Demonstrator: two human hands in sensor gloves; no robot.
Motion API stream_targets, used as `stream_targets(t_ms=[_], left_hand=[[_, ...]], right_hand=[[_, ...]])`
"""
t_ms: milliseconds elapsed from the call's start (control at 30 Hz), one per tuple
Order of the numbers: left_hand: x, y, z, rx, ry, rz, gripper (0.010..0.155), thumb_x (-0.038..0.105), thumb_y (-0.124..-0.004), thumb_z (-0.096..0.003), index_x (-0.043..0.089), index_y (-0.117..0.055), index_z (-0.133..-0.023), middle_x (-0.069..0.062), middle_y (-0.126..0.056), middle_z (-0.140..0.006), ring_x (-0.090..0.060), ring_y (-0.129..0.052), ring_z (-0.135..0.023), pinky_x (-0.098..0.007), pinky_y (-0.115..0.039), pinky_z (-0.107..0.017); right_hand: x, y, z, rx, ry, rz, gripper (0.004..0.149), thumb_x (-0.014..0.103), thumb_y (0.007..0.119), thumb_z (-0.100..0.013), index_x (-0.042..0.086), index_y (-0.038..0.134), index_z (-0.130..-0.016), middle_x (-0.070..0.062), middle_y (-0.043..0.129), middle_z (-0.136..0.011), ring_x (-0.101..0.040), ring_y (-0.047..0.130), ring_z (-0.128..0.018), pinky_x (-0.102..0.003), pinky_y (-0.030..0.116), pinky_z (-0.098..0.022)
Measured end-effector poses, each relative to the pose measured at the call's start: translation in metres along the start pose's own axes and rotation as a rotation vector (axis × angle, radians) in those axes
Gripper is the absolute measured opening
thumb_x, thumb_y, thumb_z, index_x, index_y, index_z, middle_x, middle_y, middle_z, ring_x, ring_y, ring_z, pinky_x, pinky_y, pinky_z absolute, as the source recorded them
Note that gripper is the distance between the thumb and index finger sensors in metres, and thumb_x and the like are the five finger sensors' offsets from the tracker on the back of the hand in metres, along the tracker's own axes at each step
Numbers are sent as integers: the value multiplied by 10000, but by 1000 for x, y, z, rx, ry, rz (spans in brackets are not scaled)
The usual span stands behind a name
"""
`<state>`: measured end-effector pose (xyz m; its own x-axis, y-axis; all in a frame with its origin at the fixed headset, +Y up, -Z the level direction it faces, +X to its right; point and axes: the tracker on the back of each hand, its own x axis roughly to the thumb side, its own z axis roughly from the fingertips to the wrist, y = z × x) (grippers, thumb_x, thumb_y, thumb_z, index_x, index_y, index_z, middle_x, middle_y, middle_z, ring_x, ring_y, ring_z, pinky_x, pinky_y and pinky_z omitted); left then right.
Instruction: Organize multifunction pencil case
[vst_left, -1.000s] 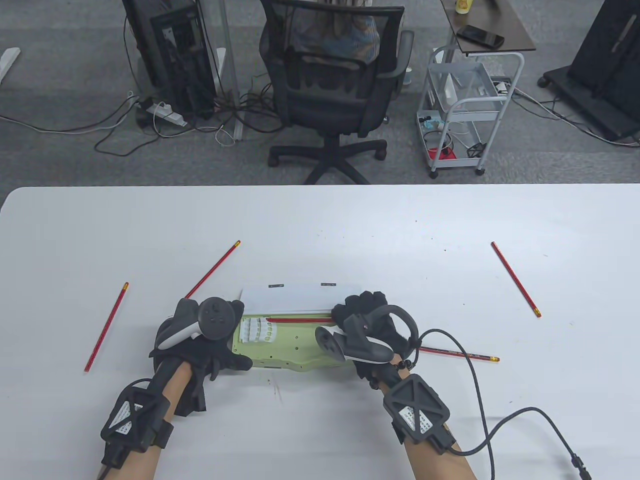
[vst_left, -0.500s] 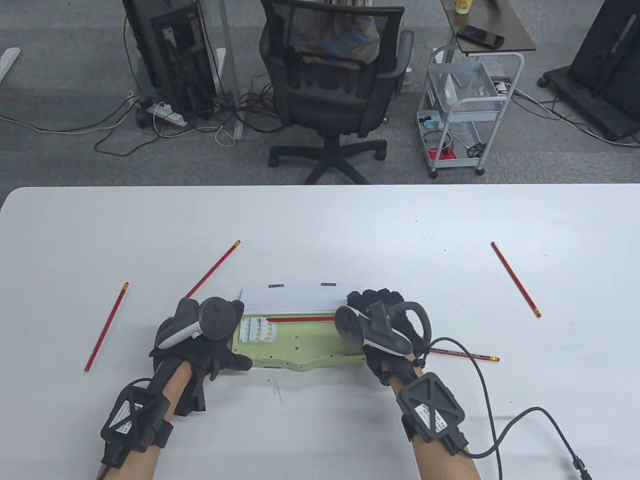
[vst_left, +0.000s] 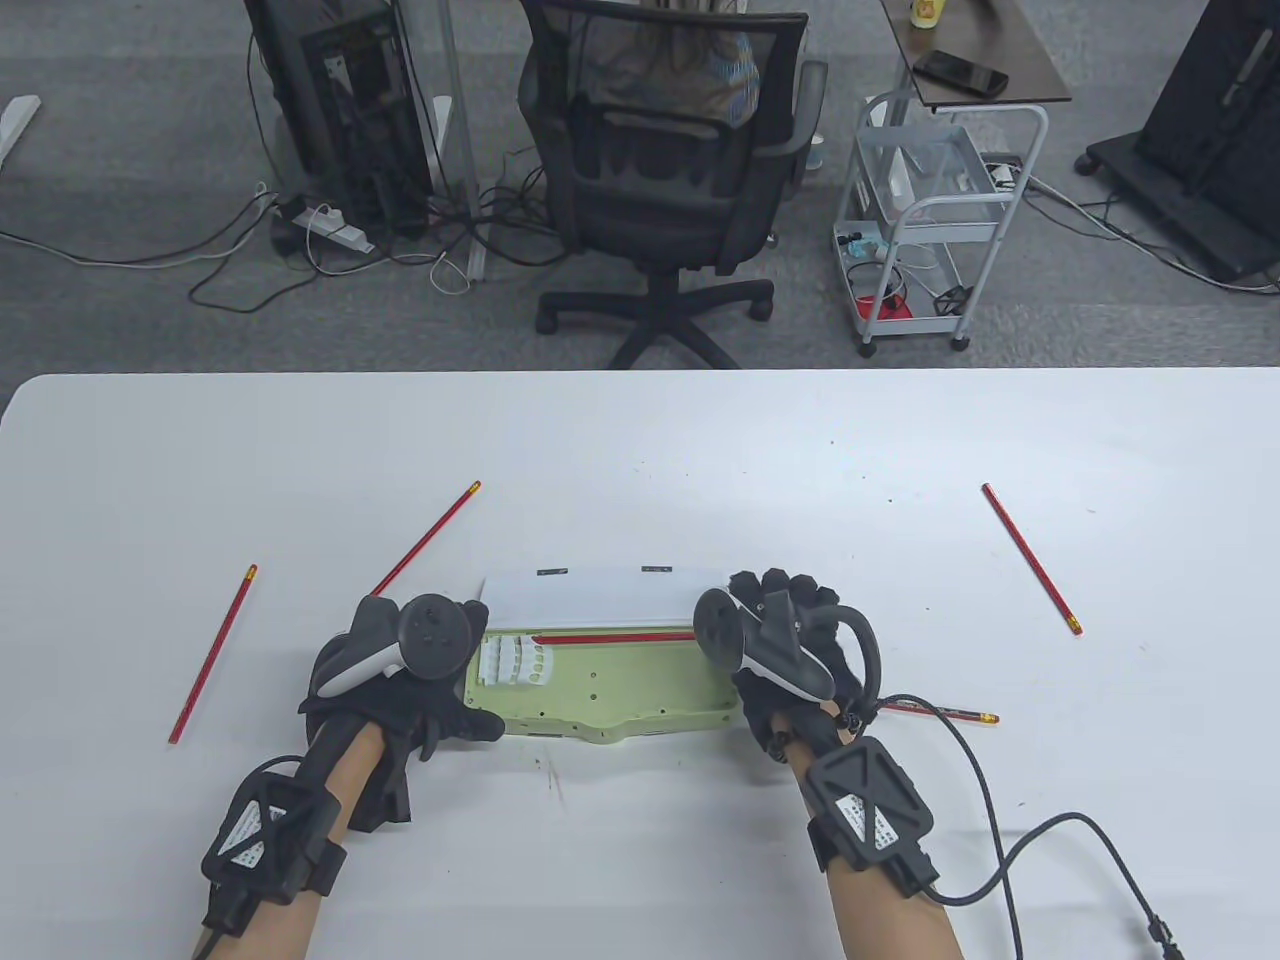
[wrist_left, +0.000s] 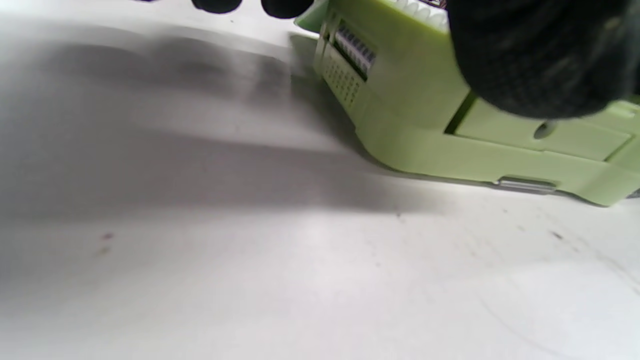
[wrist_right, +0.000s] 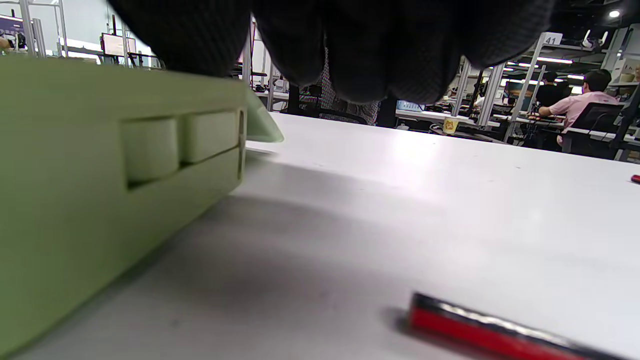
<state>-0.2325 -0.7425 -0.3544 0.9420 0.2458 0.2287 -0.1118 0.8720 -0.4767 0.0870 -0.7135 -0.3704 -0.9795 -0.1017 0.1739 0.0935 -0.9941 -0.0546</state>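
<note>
Here, in the table view, an open green pencil case (vst_left: 600, 690) is seen near the table's (vst_left: 640, 450) front edge, its white lid (vst_left: 600, 592) raised behind; one red pencil (vst_left: 612, 636) lies inside; the left hand (vst_left: 400, 690) is clamped on its left end; the right hand (vst_left: 790, 640) lies at its right end, grip unclear. In the left wrist view, the thumb (wrist_left: 540, 55) is pressed on the case; in the right wrist view, fingers (wrist_right: 370, 45) hang above the table, beside the case wall.
</note>
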Motion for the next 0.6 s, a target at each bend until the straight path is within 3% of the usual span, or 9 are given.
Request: stream_targets(t_ms=[600], left_hand=[[1,0,0,0,3,-8,1156,615,-841,-280,173,-199,-1133,-165,-319,-1238,-511,-379,-1120,-748,-431,-717]], right_hand=[[26,-1,0,-32,-61,29,648,445,715,-530,67,630,-1050,-289,682,-1023,-549,752,-900,-671,662,-670]])
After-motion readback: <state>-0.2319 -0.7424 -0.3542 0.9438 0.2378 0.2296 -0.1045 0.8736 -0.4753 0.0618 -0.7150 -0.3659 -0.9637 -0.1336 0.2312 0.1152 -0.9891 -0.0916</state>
